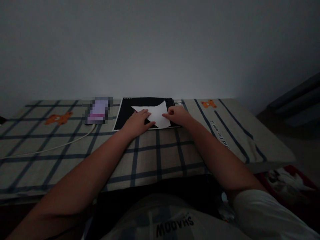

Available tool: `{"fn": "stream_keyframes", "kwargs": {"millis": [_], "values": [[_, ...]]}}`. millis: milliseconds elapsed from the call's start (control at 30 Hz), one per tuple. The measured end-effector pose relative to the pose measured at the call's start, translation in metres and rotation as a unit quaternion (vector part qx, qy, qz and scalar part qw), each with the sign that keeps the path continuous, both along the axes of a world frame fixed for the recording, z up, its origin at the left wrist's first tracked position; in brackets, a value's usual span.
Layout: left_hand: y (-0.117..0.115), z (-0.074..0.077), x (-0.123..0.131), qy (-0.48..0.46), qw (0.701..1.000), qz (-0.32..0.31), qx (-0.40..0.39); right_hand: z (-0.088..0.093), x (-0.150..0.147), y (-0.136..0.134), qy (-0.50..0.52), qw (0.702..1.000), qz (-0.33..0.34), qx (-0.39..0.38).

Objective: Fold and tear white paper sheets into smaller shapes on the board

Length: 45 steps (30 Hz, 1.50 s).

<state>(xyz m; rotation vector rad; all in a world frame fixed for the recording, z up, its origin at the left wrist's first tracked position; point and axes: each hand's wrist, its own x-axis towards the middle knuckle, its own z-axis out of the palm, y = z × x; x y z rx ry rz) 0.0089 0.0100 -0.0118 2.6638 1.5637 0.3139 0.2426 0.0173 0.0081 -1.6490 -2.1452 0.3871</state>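
A folded sheet of white paper [159, 116] with pointed corners lies on a black, white-edged board or pad [122, 115]. My left hand [138, 121] rests flat on the paper's left part, fingers stretched out and thumb toward its lower edge. At the paper's right side, my right hand [176, 114] is closed, with curled fingers and the thumb against the paper. Whether any finger reaches under the sheet is hidden.
A checked tablecloth [147, 156] with orange bear prints covers the table, which stands against a plain wall [160, 50]. To the left lies a phone [98, 110], its screen lit, with a white cable [65, 144] attached. A red container [290, 183] stands low at the right.
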Motion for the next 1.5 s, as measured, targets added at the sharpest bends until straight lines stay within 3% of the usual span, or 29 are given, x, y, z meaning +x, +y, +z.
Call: {"fn": "stream_keyframes", "kwargs": {"millis": [267, 567, 833, 1267, 1500], "values": [[0.002, -0.003, -0.003, -0.02, 1.0, -0.002, -0.002, -0.003, 0.0, 0.001, 0.059, 0.99, 0.055, 0.117], [0.003, -0.002, -0.003, -0.033, 0.999, -0.006, -0.008, -0.001, 0.001, 0.0, 0.034, 0.976, 0.143, 0.158], [0.004, -0.004, -0.005, -0.025, 0.999, -0.029, 0.003, -0.013, 0.0, 0.005, 0.042, 0.957, 0.225, 0.176], [0.0, 0.003, -0.001, -0.028, 0.996, -0.081, -0.01, -0.029, 0.003, 0.013, -0.018, 0.97, 0.212, 0.115], [0.002, 0.001, 0.0, -0.071, 0.996, -0.056, -0.012, -0.032, -0.002, 0.012, -0.055, 0.978, 0.18, 0.089]]}}
